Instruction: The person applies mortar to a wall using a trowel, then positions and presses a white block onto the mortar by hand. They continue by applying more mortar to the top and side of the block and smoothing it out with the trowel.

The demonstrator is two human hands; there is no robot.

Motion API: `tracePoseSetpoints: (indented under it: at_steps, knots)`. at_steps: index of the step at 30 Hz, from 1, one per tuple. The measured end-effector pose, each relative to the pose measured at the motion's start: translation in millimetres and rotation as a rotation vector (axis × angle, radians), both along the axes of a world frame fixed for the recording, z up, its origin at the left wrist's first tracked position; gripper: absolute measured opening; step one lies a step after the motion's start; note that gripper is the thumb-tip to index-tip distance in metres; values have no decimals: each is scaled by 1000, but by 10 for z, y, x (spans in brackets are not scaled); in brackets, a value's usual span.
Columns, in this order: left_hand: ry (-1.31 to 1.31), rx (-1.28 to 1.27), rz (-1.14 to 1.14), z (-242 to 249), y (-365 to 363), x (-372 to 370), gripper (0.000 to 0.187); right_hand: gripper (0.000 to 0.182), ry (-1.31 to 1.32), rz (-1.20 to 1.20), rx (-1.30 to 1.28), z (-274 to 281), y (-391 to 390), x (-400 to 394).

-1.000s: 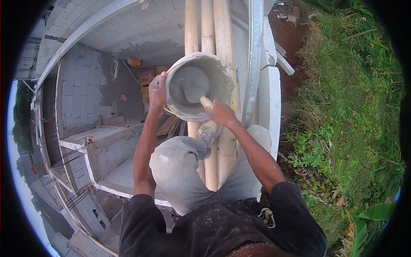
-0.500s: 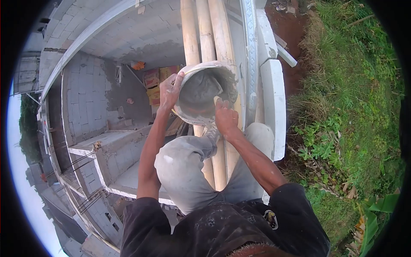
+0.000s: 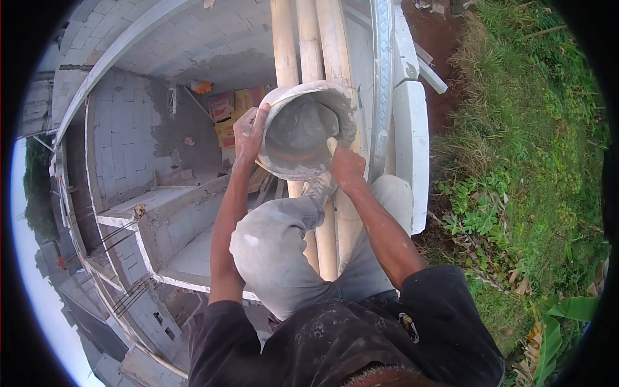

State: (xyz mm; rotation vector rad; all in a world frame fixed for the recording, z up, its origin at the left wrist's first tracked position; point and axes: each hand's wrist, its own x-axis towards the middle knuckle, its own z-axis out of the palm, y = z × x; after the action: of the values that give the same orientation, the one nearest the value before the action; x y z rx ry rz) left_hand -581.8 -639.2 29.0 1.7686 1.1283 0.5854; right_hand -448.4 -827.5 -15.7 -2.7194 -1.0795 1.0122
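Note:
A round, mortar-crusted bucket (image 3: 308,88) stands tipped with its mouth towards me, over bamboo poles between my legs. My left hand (image 3: 249,134) is closed on its left rim, thumb on the edge. In my right hand (image 3: 348,168), at the bucket's lower right, is the pale handle of a trowel (image 3: 331,143). The trowel's blade reaches into the bucket along its right inner side and is smeared with mortar, so its outline is only partly visible. Wet grey mortar (image 3: 296,126) covers the bucket's bottom and walls.
Several bamboo poles (image 3: 311,48) run lengthwise beneath me. A metal channel (image 3: 383,84) and pale blocks (image 3: 411,155) line the right side, with a grassy slope (image 3: 529,161) far below. Unplastered block walls (image 3: 122,129) and stacked bags (image 3: 222,106) lie down to the left.
My right hand has shifted a little to the right with the trowel, nearer the bucket's right wall. My left hand keeps hold of the rim. The view has shifted slightly.

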Motion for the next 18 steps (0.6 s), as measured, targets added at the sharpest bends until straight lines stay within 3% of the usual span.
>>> tracePoseSetpoints:
  at_steps: [4,6,7,9,10,12,15,18]
  knots:
    - [-1,-31,31,4,-12,7,42,32,63,48,3,-81,-197,-148]
    - [6,-26,23,-12,-127,74,42,48,259,57,59,-47,-215,-217]
    - [9,-22,23,6,-148,105,42,48,255,53,65,-138,-230,-235]
    - [17,-47,12,25,-167,109,41,65,420,-157,215,-485,-377,-290]
    - [46,-59,2,11,-125,89,42,65,414,-158,221,-595,-430,-268]
    - [73,-55,-20,-15,3,78,42,76,796,-305,278,-692,-429,-223]
    - [-14,-104,73,-69,173,42,44,74,864,-352,473,-554,-456,-278]
    - [2,-119,158,-88,236,-13,47,71,923,-278,436,-355,-294,-207]
